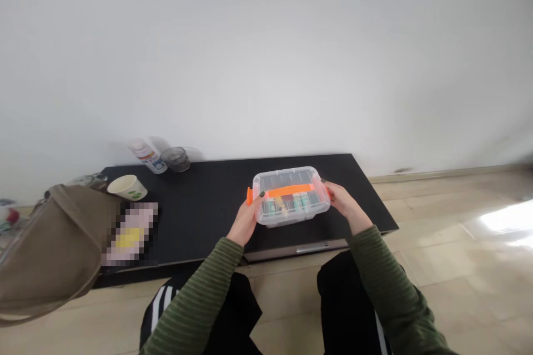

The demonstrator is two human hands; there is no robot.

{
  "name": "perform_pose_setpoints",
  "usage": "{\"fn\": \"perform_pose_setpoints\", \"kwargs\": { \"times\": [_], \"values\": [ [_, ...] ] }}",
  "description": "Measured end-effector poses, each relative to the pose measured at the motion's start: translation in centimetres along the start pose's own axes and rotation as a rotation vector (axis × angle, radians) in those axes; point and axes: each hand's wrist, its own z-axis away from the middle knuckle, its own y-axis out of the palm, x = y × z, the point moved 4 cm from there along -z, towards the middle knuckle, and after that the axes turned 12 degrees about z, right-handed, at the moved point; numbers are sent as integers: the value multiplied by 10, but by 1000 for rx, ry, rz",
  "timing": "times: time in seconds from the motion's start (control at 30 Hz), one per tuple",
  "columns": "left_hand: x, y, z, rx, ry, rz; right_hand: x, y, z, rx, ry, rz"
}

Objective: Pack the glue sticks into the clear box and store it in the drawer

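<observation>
Left hand (244,221) and right hand (343,199) are closed on the two ends of a clear box (291,197), held over a black cabinet (208,199); whether it is rested there cannot be told. Most fingers (255,203) are hidden by it, and its contents are blurred by the lid (306,176). Bare top is left between box and glass bowl (175,160); the cabinet's right edge is seen just past the right hand. Farther left, a brown bag (45,255) is cut off by the view.
</observation>
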Motion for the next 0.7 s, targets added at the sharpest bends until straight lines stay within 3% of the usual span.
{"fn": "perform_pose_setpoints", "kwargs": {
  "times": [0.1,0.4,0.7],
  "values": [
    [-2,1,3,-18,15,-37,-4,4,12,48,58,-33],
    [-1,-4,-5,-105,105,-184,6,4,23,-255,-280,317],
    [-11,-6,-7,-101,151,-464,21,6,38,-309,-352,626]
  ]
}}
